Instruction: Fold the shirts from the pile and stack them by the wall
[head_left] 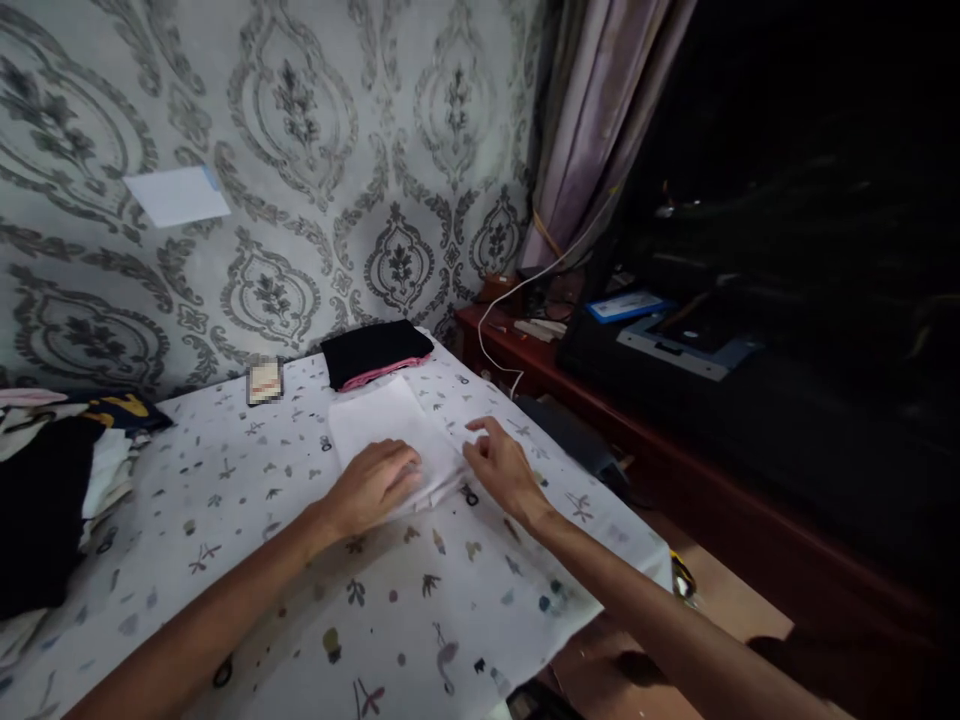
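White, thin-looking fabric makes up the folded cloth, which lies flat at the centre of the patterned sheet. It looks light, soft and limp, with little stiffness and nothing fragile about it; its layers would probably slip out of line if pulled by one ply. The near folded edge, taken at both corners with all layers together, seems the surest hold.

The left hand rests palm down on the cloth's near left part, its grip partly open, fingers gently bent; no pinched fabric shows. The right hand is just beside the near right corner, at about four o'clock, its grip loosely half curled with nothing visible in it; whether a fingertip touches the edge, I cannot tell.

Just beyond the cloth, at twelve o'clock, sits a black folded garment over a pink one. A small blurred item lies towards ten o'clock, and a heap of clothes at nine. Red furniture stands at one to two o'clock.
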